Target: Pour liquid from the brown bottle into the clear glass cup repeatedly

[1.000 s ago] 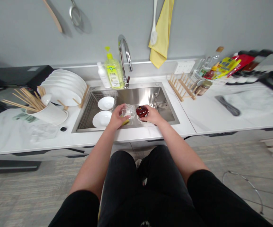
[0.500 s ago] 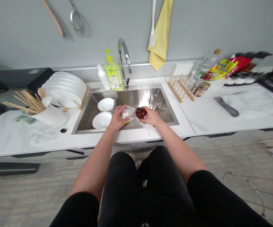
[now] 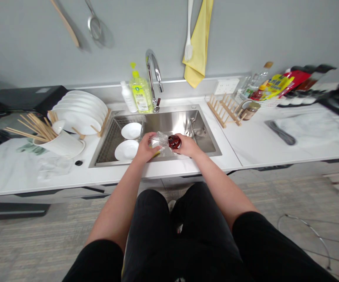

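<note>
A: Item one, left hand: half-curled, thumb and fingers about the clear plastic. Film or thin-walled cup; cannot tell.

B: Item two, right hand: closed round the far side of the red pot, dark, round, glossy.

A: Location of both?

B: Over the sink, side by side, near the middle of its front edge. Whether plastic and pot touch, cannot tell.

A: Step in hand?

B: A two-handed hold, by my judgement: one thing to each hand, facing inward. Purpose unlisted.

A: Demands of any move from here?

B: A light pinch on the plastic, which likely crumples; a firmer grip on the pot, whose smooth surface may slip if wet. Wetness, cannot tell.

A: Adjacent stock?

B: One yellow item, partly hidden, beneath the left hand near the front edge. Two white bowls, rear and front, toward the sink's left edge. One tap, above the back edge. One soap bottle and one white bottle, behind the back edge, left of the tap.
</note>
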{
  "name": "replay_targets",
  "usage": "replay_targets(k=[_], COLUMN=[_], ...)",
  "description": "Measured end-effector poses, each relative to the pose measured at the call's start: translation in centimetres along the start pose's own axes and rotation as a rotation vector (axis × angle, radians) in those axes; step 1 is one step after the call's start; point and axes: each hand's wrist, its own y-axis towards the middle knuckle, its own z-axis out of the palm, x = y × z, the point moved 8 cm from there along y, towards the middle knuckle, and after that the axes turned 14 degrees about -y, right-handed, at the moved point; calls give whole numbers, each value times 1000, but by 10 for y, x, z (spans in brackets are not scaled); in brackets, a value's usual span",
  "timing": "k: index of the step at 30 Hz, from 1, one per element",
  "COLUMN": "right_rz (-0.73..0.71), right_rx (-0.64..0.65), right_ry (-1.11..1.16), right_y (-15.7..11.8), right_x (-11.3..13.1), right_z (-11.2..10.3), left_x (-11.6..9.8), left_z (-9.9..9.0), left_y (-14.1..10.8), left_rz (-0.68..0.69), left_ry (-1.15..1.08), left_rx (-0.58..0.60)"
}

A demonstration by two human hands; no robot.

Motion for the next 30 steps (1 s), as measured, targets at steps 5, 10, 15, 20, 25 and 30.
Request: replay_targets(k=[5,10,15,20,25,30], right_rz=[8,6,8,6,9,14], right_rx=[0,12,20,24,28,35], right_ry=[-10,-18,-28,-35,-27,-34], right_y=[-1,-1,0,0,0,-1], right_x=[0,2,2,1,2,3], right_z=[0,0,1,2,1,1], left_x=[-8,-12,-22,-29,-29,-33], left_z=[0,-1,2,1,0,3], left_y=[0,0,0,1,0,-2], left_rz=[33,53,94,111,113,135], left_ry=[42,60,76,116,149,176], left_rx=[3,0,15,12,15,33])
